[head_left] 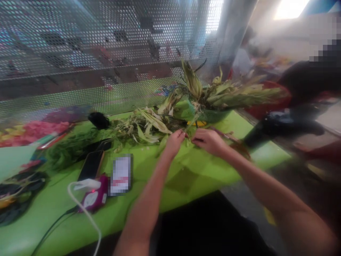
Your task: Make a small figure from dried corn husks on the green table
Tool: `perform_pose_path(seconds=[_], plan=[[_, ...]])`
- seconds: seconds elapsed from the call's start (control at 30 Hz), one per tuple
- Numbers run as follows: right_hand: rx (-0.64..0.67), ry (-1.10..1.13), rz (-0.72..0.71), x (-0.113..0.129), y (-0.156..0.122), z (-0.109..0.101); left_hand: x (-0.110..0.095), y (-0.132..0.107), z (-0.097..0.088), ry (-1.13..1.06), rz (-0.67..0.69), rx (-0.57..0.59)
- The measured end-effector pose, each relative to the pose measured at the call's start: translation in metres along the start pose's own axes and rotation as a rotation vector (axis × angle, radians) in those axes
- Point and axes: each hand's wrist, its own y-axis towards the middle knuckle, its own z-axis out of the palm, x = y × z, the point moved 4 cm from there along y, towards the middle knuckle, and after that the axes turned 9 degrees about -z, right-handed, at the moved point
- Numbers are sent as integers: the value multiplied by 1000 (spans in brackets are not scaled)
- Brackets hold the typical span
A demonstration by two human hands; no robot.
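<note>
Over the green table (210, 170), my left hand (175, 140) is closed in a pinch on a thin green strip of husk (191, 122) that rises above the fingers. My right hand (209, 140) sits just to the right, fingers curled and pressed together; what they hold, if anything, is too blurred to make out. Dried corn husks (151, 122) lie heaped behind my left hand. Farther back, a larger bundle of husks (194, 83) stands in a greenish container (213, 115). A small yellow thing (197, 123) lies just beyond the hands.
Two phones, one dark (92, 165) and one bright-screened (121, 174), lie left of my forearm. Near them is a purple power socket (94, 199) with a white cable (89, 218). Green netting (70, 149) sits farther left. A perforated metal screen (93, 64) borders the back; a person is at right.
</note>
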Motion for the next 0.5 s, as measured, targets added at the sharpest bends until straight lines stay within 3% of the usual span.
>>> perform_pose_path(seconds=[0.07,0.13,0.23,0.3,0.37,0.43,0.5], plan=[[50,-120,-73,14,4,-2,-5,-4,2,237,70,-95],[92,-162,-124,20,10,-9,-9,-9,6,423,133,-113],[133,-46,-143,10,21,-25,-14,-17,11,489,226,85],[143,99,-93,-6,25,-34,-17,-23,14,376,260,320],[126,287,19,-25,25,-35,-20,-27,13,201,230,473],[59,477,163,-41,20,-28,-20,-24,9,-8,156,452],[-31,573,262,-50,12,-14,-16,-17,4,-217,76,332]])
